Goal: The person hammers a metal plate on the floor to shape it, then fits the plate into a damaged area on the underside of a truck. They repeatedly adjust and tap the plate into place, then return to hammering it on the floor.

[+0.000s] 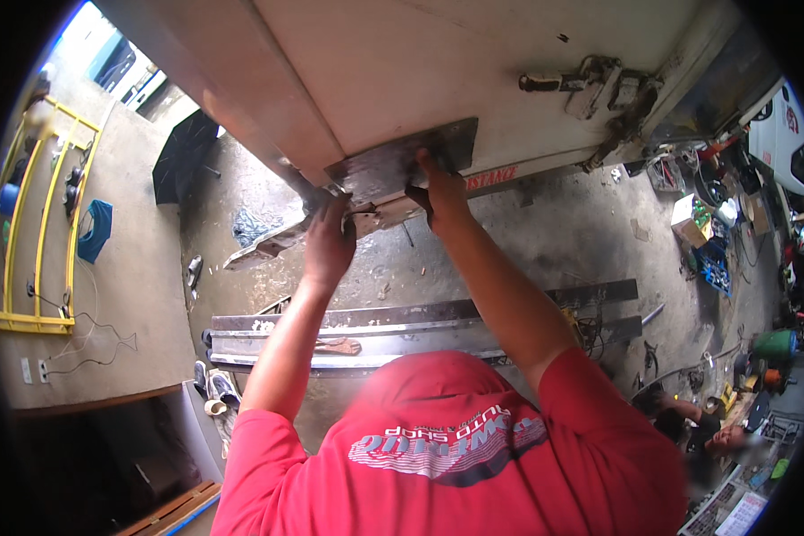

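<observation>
A dark, flat metal sheet (380,170) lies against the lower part of a white vehicle body panel (420,62). My left hand (332,237) has its fingers closed at the sheet's lower left corner, by the panel's bottom edge; the fingertips are partly hidden. Farther right, my right hand (445,198) grips the sheet's lower edge, with one finger pressed up on its face. A small dark piece shows beside that palm, too unclear to name. Below the panel, a worn, whitish strip of the bottom edge (268,246) sticks out to the left.
A rusty door latch (590,85) juts from the panel. Long metal beams (402,335) lie on the floor below my arms. A yellow frame (13,259) stands left, a black umbrella (180,156) nearer. Boxes and tools crowd the right, where another person (710,438) is partly visible.
</observation>
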A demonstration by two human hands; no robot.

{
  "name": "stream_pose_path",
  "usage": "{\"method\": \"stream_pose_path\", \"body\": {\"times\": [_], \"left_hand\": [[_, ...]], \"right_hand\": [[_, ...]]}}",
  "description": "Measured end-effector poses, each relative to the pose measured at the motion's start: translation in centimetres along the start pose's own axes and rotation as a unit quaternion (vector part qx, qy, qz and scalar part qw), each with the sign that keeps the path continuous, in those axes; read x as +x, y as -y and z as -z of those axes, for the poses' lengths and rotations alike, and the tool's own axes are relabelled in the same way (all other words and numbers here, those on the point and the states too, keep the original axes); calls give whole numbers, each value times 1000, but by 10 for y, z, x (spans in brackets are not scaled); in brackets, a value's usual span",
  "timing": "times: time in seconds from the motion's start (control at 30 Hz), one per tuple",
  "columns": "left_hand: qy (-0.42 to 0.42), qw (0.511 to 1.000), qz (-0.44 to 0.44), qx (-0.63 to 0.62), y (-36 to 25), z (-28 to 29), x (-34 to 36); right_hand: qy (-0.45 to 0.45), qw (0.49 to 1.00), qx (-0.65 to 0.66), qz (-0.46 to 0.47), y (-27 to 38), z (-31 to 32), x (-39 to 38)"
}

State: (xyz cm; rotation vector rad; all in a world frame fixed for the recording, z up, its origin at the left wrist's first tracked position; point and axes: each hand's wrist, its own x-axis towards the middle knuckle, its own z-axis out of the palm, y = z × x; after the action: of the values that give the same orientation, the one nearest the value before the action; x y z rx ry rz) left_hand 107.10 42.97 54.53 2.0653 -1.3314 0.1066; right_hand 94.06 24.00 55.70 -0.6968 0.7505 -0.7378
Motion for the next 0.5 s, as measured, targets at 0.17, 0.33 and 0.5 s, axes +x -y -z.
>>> {"method": "stream_pose_path", "body": {"times": [0.17, 0.33, 0.5], "left_hand": [[101, 883, 328, -321, 49, -54, -46], [59, 692, 391, -605, -24, -49, -7], [-51, 566, 438, -697, -22, -67, 22]], "right_hand": [[-11, 1000, 13, -24, -6, -12, 1], [-33, 999, 17, -30, -14, -1, 9], [19, 998, 39, -53, -16, 5, 13]]}}
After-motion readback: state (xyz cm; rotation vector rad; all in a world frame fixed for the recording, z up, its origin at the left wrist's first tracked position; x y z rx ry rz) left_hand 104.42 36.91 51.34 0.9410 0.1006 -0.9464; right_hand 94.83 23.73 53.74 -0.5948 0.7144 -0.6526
